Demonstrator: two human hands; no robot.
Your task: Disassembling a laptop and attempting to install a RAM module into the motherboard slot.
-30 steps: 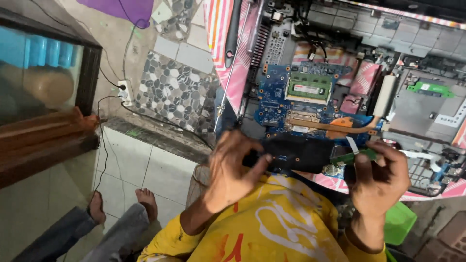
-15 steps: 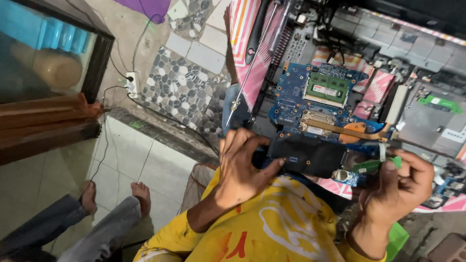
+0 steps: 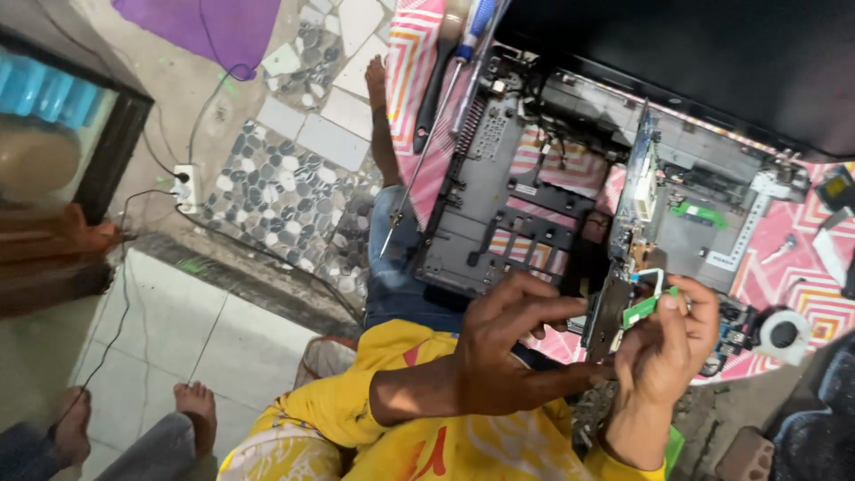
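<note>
Green small circuit board (image 3: pixel 643 308) sits pinched between thumb and fingertips of the right hand (image 3: pixel 663 356), held just above the lower right corner of the opened laptop chassis (image 3: pixel 499 205); the blue motherboard (image 3: pixel 634 223) is tipped up on its edge beside it, standing nearly vertical over the chassis w/ a white cable looping by the green board; left hand (image 3: pixel 508 343) is curled, fingers bent against the lower edge of the motherboard, seemingly steadying it, tho how firmly it grips can't be told; both forearms come out of yellow sleeves (image 3: pixel 356 401); chassis lies on a pink zigzag-patterned cloth (image 3: pixel 802 276); a blue-handled screwdriver (image 3: pixel 445 98) lies across the cloth's left edge, tip towards the floor; a round black fan (image 3: pixel 784 334) rests on the cloth at right, apart from the hands; another person's bare feet (image 3: pixel 191 405) stand on the pale tiles lower left; white power strip (image 3: pixel 185 183) w/ black cable lies on the pebble floor.
</note>
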